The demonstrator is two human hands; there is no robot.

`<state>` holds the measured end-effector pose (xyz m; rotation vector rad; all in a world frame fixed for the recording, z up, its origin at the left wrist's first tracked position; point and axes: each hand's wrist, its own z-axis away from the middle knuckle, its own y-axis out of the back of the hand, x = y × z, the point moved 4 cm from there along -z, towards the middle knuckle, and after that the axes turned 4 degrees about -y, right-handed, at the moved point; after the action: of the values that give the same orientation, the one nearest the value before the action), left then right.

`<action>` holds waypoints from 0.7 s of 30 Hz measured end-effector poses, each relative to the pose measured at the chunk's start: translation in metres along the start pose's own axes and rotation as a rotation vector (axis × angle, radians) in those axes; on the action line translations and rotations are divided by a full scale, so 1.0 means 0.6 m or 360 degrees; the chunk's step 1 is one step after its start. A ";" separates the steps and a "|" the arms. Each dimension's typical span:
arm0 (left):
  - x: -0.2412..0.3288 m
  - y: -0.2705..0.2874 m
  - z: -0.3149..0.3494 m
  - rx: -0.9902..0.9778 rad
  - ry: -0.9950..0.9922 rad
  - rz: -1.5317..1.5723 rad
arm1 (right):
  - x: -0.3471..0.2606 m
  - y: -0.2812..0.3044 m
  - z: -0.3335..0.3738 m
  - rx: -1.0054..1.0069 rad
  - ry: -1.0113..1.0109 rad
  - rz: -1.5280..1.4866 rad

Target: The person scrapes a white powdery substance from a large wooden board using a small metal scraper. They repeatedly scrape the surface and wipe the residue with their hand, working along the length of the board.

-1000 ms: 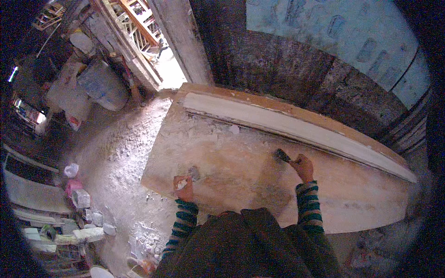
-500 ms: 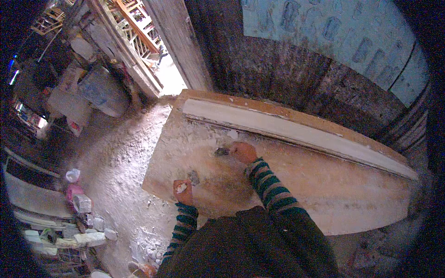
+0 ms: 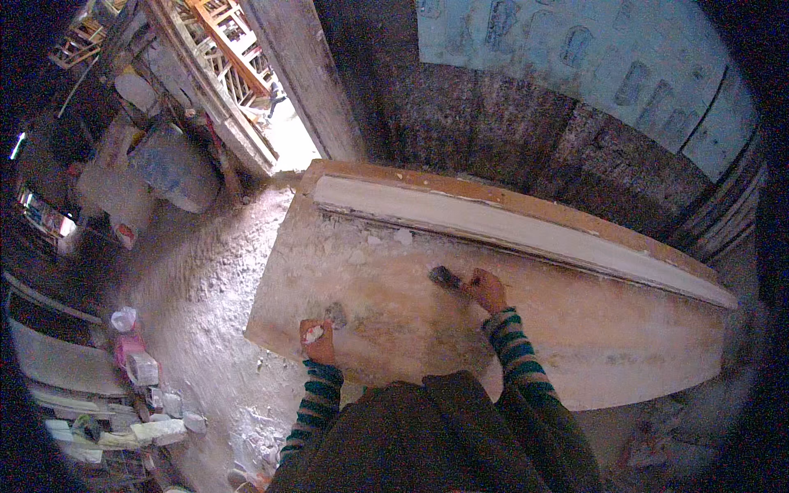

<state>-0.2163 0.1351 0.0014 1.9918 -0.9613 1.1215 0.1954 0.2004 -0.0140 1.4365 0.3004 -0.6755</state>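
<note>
Step in hand seems brushing or scraping surface; right hand grips dark tool mid-surface, short of pale strip along far edge; left hand closed round whitish lump by near left corner; next stroke likely calls for firm, flat contact

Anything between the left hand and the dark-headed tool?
Head view: a small grey patch or lump beside the left hand, then just smeared, dusty board up to the dark-headed tool.
</note>
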 end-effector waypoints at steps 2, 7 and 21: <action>-0.041 0.011 0.005 0.0075 0.0047 0.0332 | -0.046 -0.045 -0.025 -0.0130 -0.0037 -0.0094; -0.036 0.010 -0.012 -0.0118 -0.0202 -0.0220 | -0.187 -0.083 -0.022 -0.0168 0.0484 -0.0157; 0.038 -0.563 0.200 -0.0991 0.1144 0.1214 | 0.172 0.153 0.278 0.0712 -0.0706 -0.0171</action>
<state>0.1237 0.2077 -0.0897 0.6210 -1.4482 1.5176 0.2965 0.0125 0.0235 1.6461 -0.1327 -1.1781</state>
